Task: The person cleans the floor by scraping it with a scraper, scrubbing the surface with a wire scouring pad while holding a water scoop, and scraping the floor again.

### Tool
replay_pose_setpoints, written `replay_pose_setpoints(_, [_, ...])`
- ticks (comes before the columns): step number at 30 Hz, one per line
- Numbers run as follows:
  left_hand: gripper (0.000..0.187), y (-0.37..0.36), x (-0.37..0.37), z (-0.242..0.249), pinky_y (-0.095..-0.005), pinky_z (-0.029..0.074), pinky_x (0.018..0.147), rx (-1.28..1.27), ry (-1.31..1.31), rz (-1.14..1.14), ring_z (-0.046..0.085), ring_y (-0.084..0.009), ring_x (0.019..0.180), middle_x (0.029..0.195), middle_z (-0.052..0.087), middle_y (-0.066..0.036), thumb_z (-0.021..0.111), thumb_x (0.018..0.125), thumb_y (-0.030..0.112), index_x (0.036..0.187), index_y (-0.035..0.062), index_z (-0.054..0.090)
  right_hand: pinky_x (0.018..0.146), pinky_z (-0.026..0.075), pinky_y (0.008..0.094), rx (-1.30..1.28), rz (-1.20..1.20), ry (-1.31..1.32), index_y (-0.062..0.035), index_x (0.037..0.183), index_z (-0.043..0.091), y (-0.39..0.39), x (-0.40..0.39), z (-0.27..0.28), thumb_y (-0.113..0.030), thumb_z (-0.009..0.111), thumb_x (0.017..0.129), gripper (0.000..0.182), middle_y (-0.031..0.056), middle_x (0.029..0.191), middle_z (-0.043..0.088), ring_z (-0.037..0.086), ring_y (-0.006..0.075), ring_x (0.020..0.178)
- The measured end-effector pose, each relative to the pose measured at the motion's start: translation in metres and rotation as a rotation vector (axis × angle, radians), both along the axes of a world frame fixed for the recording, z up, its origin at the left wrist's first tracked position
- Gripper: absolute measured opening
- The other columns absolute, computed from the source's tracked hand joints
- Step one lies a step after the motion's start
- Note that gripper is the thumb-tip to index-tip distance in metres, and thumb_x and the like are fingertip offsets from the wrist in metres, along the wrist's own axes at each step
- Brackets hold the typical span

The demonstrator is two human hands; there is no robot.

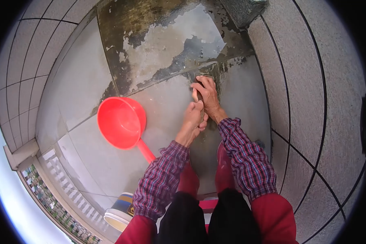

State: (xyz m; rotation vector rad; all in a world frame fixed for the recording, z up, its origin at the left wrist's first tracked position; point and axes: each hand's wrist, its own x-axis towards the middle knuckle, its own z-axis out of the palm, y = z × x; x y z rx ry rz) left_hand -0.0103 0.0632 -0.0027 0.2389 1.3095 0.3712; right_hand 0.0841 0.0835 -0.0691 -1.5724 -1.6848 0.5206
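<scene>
Both hands are closed around a slim tool with a dark handle, held close above the floor. My right hand grips its far part, fingers curled over it. Nearer my body, my left hand is wrapped round the other end. The tool's working tip is hidden by the fingers, so its exact kind cannot be told. Just beyond the hands, dark grime stains the joint between the wet grey floor tiles.
A red plastic dipper lies to the left, its handle under my left sleeve. A white bucket with a coloured label stands at lower left. Tiled walls rise on both sides, and a railing runs at lower left.
</scene>
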Motion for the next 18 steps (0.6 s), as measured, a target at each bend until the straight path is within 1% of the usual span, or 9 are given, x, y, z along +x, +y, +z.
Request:
replay_pose_setpoints(2, [0.018,0.009,0.013,0.007,-0.0239,0.023,0.029,-0.027,0.020,0.052,0.030,-0.0102,0.032,0.056,0.045,-0.005,0.040,0.094,0.030,0.085,0.0142,0.035,0.085,0.038,0.0418,-0.053,0.054,0.087,-0.0046,0.089,0.058,0.009,0.013,0.010,-0.004,0.061,0.066,0.024,0.0145,0.108,0.051,0.046,0.0328,0.100])
replay_pose_setpoints(3, [0.018,-0.006,0.007,0.009,-0.0237,0.023,0.029,-0.065,-0.013,0.029,0.031,-0.0105,0.031,0.056,0.046,-0.005,0.040,0.094,0.031,0.087,0.0145,0.036,0.086,0.039,0.0418,-0.050,-0.013,0.054,-0.0050,0.088,0.059,-0.008,0.004,0.003,-0.004,0.062,0.065,0.023,0.0140,0.107,0.052,0.047,0.0320,0.101])
replay_pose_setpoints(7, [0.020,-0.105,-0.030,0.025,-0.0235,0.023,0.028,-0.204,0.082,-0.004,0.032,-0.0116,0.030,0.055,0.046,-0.006,0.039,0.094,0.033,0.087,0.0149,0.037,0.087,0.039,0.0420,-0.069,0.061,0.068,-0.0047,0.082,0.060,-0.115,-0.037,-0.011,-0.006,0.063,0.064,0.018,0.0135,0.106,0.053,0.048,0.0308,0.102])
replay_pose_setpoints(10, [0.019,-0.078,-0.024,0.025,-0.0235,0.023,0.028,-0.141,0.115,0.044,0.032,-0.0114,0.030,0.055,0.046,-0.006,0.038,0.095,0.033,0.088,0.0147,0.037,0.086,0.039,0.0416,-0.011,0.079,0.099,-0.0045,0.081,0.059,-0.078,-0.035,-0.009,-0.006,0.062,0.064,0.017,0.0132,0.104,0.053,0.048,0.0304,0.102])
replay_pose_setpoints(12, [0.019,-0.011,-0.016,-0.003,-0.0237,0.022,0.028,-0.042,0.002,0.108,0.031,-0.0113,0.030,0.056,0.046,-0.006,0.036,0.095,0.032,0.088,0.0148,0.036,0.085,0.039,0.0406,0.011,0.078,0.106,-0.0044,0.079,0.057,-0.003,-0.016,-0.002,-0.006,0.061,0.064,0.015,0.0123,0.102,0.052,0.047,0.0295,0.101])
replay_pose_setpoints(13, [0.019,0.019,-0.007,-0.003,-0.0238,0.022,0.028,-0.060,-0.010,0.141,0.030,-0.0113,0.030,0.056,0.046,-0.006,0.036,0.095,0.032,0.088,0.0150,0.036,0.085,0.039,0.0406,0.023,0.074,0.106,-0.0044,0.079,0.057,0.015,-0.009,-0.001,-0.006,0.061,0.064,0.015,0.0123,0.102,0.052,0.047,0.0295,0.101])
replay_pose_setpoints(14, [0.019,0.036,-0.003,0.002,-0.0240,0.022,0.028,-0.078,-0.023,0.177,0.030,-0.0114,0.030,0.057,0.046,-0.006,0.035,0.095,0.032,0.088,0.0152,0.035,0.086,0.039,0.0399,-0.083,0.130,0.121,-0.0039,0.081,0.058,0.027,-0.003,-0.001,-0.005,0.061,0.065,0.016,0.0126,0.104,0.052,0.047,0.0299,0.101])
replay_pose_setpoints(15, [0.019,0.035,-0.003,0.008,-0.0240,0.022,0.028,-0.058,-0.028,0.175,0.030,-0.0114,0.030,0.057,0.046,-0.006,0.035,0.095,0.032,0.088,0.0152,0.035,0.086,0.039,0.0393,-0.179,0.186,0.128,-0.0033,0.083,0.060,0.039,0.002,0.004,-0.003,0.061,0.066,0.016,0.0130,0.105,0.052,0.047,0.0304,0.101])
replay_pose_setpoints(18, [0.018,-0.008,-0.006,0.016,-0.0238,0.022,0.028,-0.117,0.009,0.131,0.029,-0.0115,0.030,0.057,0.045,-0.006,0.035,0.095,0.034,0.089,0.0165,0.035,0.087,0.039,0.0391,-0.029,0.121,0.120,-0.0042,0.082,0.060,-0.007,-0.014,-0.006,-0.004,0.062,0.065,0.017,0.0127,0.104,0.053,0.047,0.0304,0.101])
